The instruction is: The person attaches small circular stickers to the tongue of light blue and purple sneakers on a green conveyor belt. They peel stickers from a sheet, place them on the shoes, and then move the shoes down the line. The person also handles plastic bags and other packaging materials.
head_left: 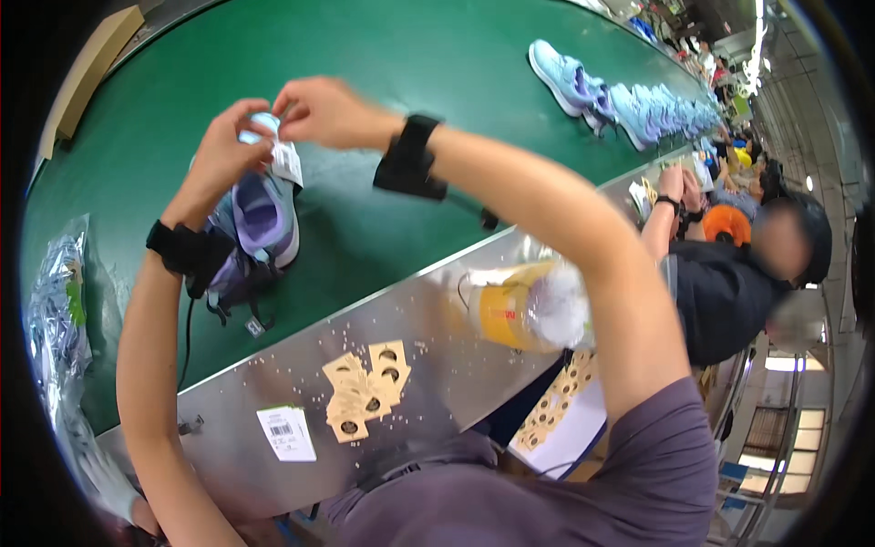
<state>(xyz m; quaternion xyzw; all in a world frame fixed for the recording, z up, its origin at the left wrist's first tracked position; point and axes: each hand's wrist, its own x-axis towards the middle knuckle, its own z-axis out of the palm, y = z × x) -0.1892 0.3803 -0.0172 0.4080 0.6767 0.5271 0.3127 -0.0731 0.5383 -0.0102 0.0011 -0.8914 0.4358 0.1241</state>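
Observation:
A pair of light blue and purple sneakers (265, 211) lies on the green belt in front of me. Over their far end, my left hand (228, 144) curls its fingers around a light blue piece (262, 129) that looks like part of a shoe. My right hand (326, 113) meets it there, thumb and fingertips pinched together on something too small to make out. A white paper tag (287, 164) with print hangs just below the fingertips of both hands, beside the sneakers. Black wrist straps are on both my wrists.
A row of matching sneakers (629, 105) stretches along the belt at the far right. On the metal ledge (437, 374) are brown square stickers (365, 392), white tags (285, 433) and a yellow tub (515, 305). Plastic bags (62, 314) lie left; a co-worker (729, 292) sits right.

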